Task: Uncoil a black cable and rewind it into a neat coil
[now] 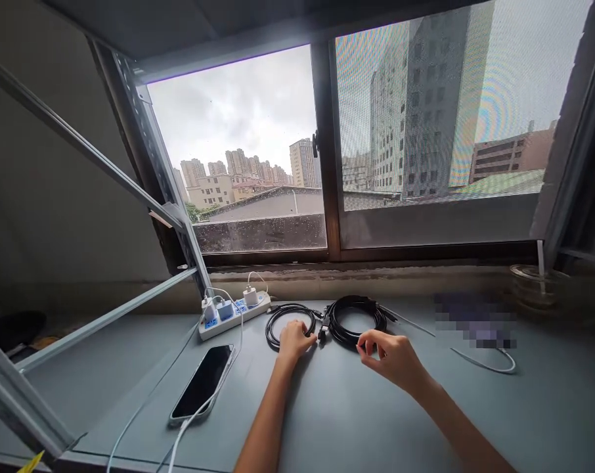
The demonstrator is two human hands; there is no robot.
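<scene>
On the grey shelf surface [322, 420] lie two coils of black cable side by side. My left hand [293, 340] is at the right part of the smaller cable coil [272, 328], its fingers curled down over the cable and partly hidden. The larger, thicker cable coil [335, 326] sits just to the right, with connector ends between the two coils. At its lower right edge is my right hand [391, 358], thumb and forefinger bent toward each other in a pinch at the cable.
A white power strip [236, 317] with plugged-in chargers stands at the back left. In front of it lies a phone [203, 384] with a white cable across it. A pale cable [467, 358] and a blurred patch are right; a glass jar [538, 289] stands by the window.
</scene>
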